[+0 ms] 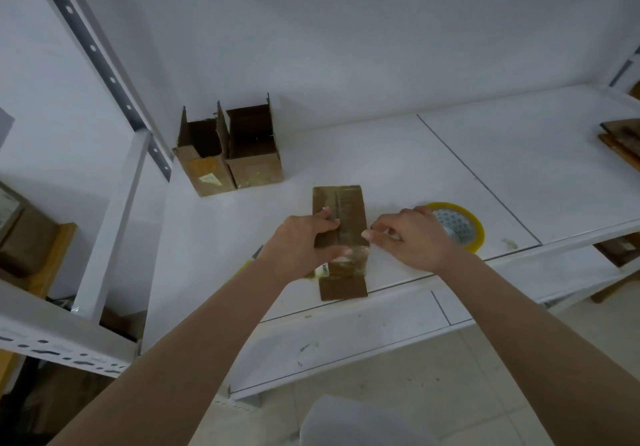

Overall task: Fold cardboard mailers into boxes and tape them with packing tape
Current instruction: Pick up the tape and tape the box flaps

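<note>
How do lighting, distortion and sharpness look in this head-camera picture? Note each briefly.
Head view: soft, even light, faint shadows; wide-angle bending curves the shelf edges and stretches the forearms; slight blur softens the right hand; clear tape gives slight glare on the box.

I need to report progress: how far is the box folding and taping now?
Done: two folded boxes stand open-topped at the back left. In hand: the left hand holds a third box down while the right hand works at its edge, apparently with tape. Left: flat cardboard waits at the right; the tape roll lies nearby.
</note>
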The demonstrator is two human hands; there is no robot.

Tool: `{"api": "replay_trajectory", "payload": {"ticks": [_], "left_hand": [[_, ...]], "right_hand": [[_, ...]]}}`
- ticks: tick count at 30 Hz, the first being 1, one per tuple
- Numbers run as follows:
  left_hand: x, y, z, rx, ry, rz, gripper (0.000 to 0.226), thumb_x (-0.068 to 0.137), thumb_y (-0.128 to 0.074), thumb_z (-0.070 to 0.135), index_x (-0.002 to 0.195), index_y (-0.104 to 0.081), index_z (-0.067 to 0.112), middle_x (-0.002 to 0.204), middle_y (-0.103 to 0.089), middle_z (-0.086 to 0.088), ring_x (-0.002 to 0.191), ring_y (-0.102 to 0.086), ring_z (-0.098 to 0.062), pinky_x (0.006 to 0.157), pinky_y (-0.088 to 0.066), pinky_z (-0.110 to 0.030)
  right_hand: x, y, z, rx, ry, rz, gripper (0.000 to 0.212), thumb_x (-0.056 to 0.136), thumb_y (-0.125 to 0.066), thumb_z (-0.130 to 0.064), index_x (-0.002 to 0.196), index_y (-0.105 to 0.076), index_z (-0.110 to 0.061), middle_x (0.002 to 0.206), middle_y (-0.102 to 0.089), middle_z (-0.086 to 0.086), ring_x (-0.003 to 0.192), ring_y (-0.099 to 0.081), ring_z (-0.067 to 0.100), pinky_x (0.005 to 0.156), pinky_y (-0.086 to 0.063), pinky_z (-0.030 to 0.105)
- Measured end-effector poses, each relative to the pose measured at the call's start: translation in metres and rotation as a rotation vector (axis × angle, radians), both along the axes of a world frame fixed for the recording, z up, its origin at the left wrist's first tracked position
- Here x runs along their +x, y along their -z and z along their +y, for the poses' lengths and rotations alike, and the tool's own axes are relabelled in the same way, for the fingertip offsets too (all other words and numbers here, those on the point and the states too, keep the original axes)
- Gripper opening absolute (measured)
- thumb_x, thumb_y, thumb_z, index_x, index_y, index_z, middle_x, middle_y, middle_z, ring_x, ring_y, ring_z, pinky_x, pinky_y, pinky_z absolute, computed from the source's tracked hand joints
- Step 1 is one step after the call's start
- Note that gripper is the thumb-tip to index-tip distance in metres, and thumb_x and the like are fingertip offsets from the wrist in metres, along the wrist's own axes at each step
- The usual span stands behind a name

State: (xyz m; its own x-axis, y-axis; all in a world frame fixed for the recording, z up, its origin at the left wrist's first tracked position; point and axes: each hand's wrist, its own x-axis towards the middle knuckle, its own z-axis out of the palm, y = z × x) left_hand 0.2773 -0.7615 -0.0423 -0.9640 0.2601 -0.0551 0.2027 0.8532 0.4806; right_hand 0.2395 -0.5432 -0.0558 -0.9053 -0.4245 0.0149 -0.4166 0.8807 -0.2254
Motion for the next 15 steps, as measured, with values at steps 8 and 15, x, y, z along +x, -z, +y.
{"api": "replay_trajectory", "payload": {"ticks": [8, 15], "left_hand": [[-0.007, 0.008, 0.065, -0.115, -0.338, 0.038, 0.101, 0.08, -0.05, 0.074, 0.143, -0.018, 0.002, 0.157, -0.012, -0.02, 0.146, -0.008, -0.04, 0.108, -0.037, -0.053], [-0.006, 0.02, 0.048, -0.106, -0.391, 0.081, 0.082, 0.082, -0.049, 0.066, 0.137, -0.024, 0.011, 0.155, -0.019, -0.013, 0.126, -0.039, -0.035, 0.089, -0.046, -0.047]], "right_hand": [[0.011, 0.022, 0.009, -0.03, 0.111, -0.004, 0.034, 0.097, -0.048, -0.023, 0.13, -0.058, -0.022, 0.117, -0.068, 0.009, 0.111, -0.057, 0.031, 0.093, -0.043, 0.039], [0.018, 0.031, 0.009, -0.235, 0.197, -0.165, 0.034, 0.098, -0.05, -0.015, 0.132, -0.057, -0.012, 0.125, -0.065, 0.009, 0.115, -0.06, 0.028, 0.097, -0.046, 0.034]]}}
